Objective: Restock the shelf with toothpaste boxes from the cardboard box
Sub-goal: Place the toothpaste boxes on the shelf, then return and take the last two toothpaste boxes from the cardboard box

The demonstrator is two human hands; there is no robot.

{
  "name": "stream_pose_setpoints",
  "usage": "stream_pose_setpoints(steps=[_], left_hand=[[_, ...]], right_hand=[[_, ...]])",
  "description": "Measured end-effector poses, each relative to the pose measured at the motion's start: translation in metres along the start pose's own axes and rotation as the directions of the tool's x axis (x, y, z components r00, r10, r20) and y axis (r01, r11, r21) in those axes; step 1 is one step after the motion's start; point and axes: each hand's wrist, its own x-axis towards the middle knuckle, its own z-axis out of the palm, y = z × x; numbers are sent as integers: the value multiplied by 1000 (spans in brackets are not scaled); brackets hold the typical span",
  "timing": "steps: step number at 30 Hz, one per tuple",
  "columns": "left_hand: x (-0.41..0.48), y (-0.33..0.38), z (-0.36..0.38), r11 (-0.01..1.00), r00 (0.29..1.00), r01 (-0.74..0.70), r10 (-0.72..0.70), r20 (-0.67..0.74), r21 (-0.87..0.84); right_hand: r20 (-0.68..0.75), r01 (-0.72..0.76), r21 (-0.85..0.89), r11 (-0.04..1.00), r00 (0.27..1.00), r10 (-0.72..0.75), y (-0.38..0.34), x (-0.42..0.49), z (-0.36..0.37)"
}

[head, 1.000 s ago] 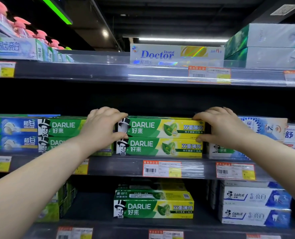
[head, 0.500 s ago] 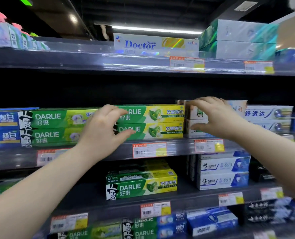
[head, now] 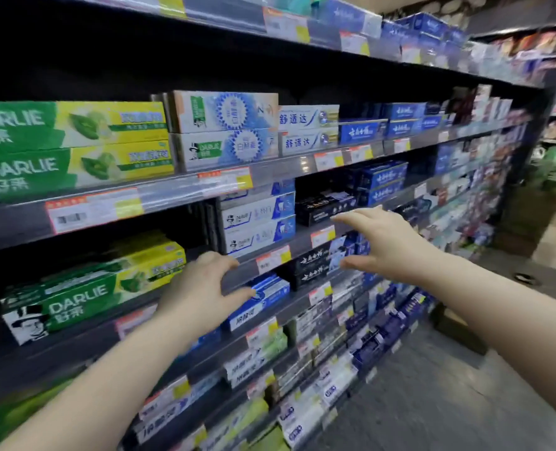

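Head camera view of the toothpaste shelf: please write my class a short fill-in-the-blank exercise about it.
1. The topmost green boxes carry the brand name ___.
2. They are stacked ___ high.
3. The left hand and the right hand hold ___.
Missing words: DARLIE, two, nothing.

Top-row Darlie boxes (head: 74, 125): printed green on the left, yellow on the right, with a green leaf motif and white lettering. Neighbouring boxes (head: 224, 112) are printed white with a blue starburst rosette. Lower white boxes (head: 258, 213) are tipped in blue. Black boxes (head: 322, 208) are lettered in white. Blue boxes (head: 382, 175) are marked with white script. Price labels (head: 94, 209) are banded orange, white and yellow. Shelf edges (head: 9, 226) are finished dark grey.
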Motion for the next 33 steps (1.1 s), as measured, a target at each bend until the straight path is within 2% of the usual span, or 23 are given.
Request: stream_pose_setpoints(steps=[4,8,11,17,24,33], left_hand=[[4,49,61,999,986,-40,40,159,-6],[10,123,122,983,953,-135,95,288,123],[14,190,174,971,926,-191,131,354,141],[16,321,270,959,825,-272,190,532,80],[36,406,335,944,767,-325,223,601,64],[115,475,428,945,737,-328,254,627,2]], right_hand=[[72,-122,32,992,990,120,62,-60,20],[137,-236,17,972,963,232,136,-126,34],[189,-316,-12,949,931,313,196,-181,37],[317,-451,-117,885,828,463,311,-283,35],[384,-551,-168,817,727,570,398,-341,31],[381,-638,-186,747,654,653,516,-333,50]])
